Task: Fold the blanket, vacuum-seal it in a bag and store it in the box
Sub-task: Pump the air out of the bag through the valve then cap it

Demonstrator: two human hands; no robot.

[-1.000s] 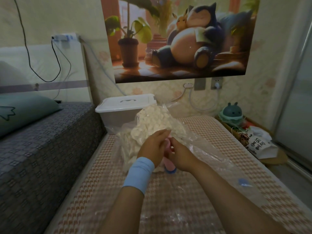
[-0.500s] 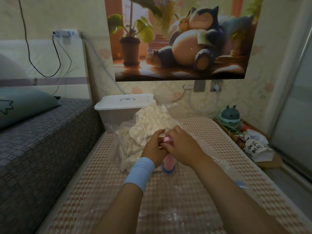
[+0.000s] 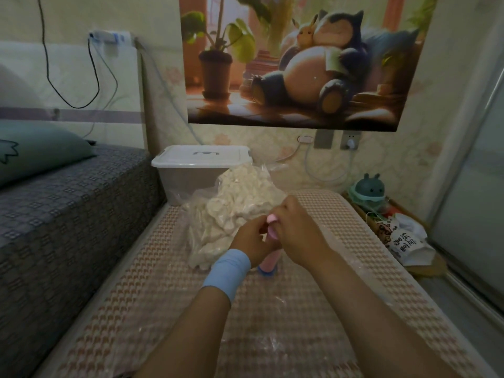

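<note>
A cream fluffy blanket [image 3: 234, 205] lies crumpled and shrunken inside a clear plastic vacuum bag [image 3: 272, 336], which spreads flat over the woven mat toward me. A pink hand pump [image 3: 270, 259] with a blue base stands upright on the bag just in front of the blanket. My left hand [image 3: 252, 240], with a light blue wristband, grips the pump's body. My right hand [image 3: 296, 230] wraps over the pump's pink top. A white-lidded translucent storage box [image 3: 201, 162] sits closed behind the blanket, against the wall.
A grey-covered bed [image 3: 68, 208] with a teal pillow [image 3: 35, 148] rises along the left. The woven mat [image 3: 354, 241] ends on the right near a teal toy [image 3: 369, 189], a printed white bag [image 3: 403, 241] and a glass door. Cables and sockets hang on the back wall.
My right hand has risen from low beside the pump to cover its top, drawing the pink handle upward. The left hand stays around the pump. The view tilted slightly down.
</note>
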